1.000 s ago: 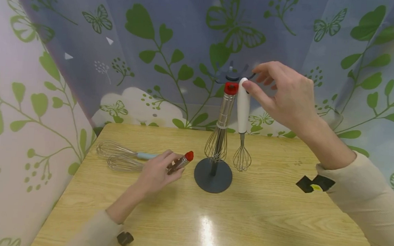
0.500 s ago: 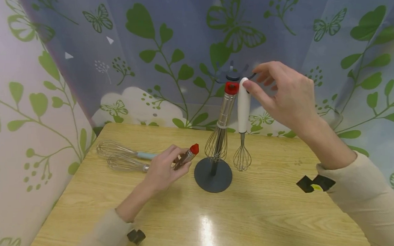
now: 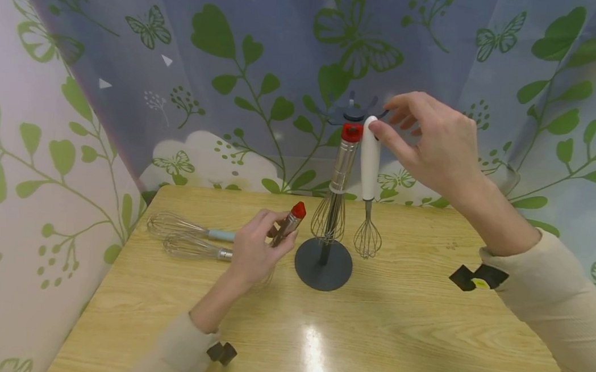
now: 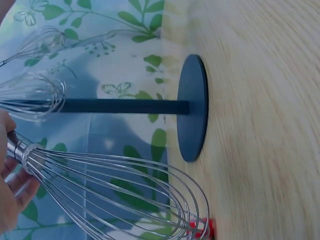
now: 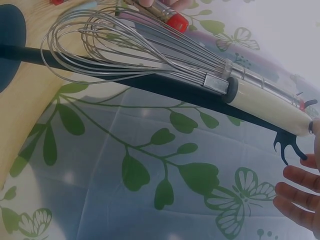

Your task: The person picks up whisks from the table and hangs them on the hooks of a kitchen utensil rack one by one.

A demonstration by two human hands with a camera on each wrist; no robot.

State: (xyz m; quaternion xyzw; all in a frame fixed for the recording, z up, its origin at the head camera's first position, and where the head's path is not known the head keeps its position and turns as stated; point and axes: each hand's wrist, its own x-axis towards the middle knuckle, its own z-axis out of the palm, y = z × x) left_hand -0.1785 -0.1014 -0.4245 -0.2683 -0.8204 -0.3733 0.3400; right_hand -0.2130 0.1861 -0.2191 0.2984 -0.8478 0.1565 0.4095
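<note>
In the head view my left hand [image 3: 260,246] grips a steel whisk by its red-tipped handle [image 3: 290,222], held upright left of the stand. Its wire balloon [image 4: 120,185] shows in the left wrist view, angled toward the table. My right hand [image 3: 436,143] is at the top of a white-handled whisk [image 3: 369,162], thumb against the handle end and the other fingers extended by the stand's hooks [image 5: 289,145]. That whisk is upright, clear of the table. Beside it another red-topped steel whisk [image 3: 344,160] hangs at the dark whisk stand [image 3: 322,275].
Two whisks lie at the left of the wooden table [image 3: 397,328]: one with a light blue handle [image 3: 220,235], one of steel [image 3: 192,246] partly behind my left hand. A leaf-patterned curtain [image 3: 265,47] rises along the table's back edge.
My left hand has moved right and slightly away from me, bringing the red-tipped whisk nearer the stand and uncovering more of the steel whisk lying behind. My right hand stays put.
</note>
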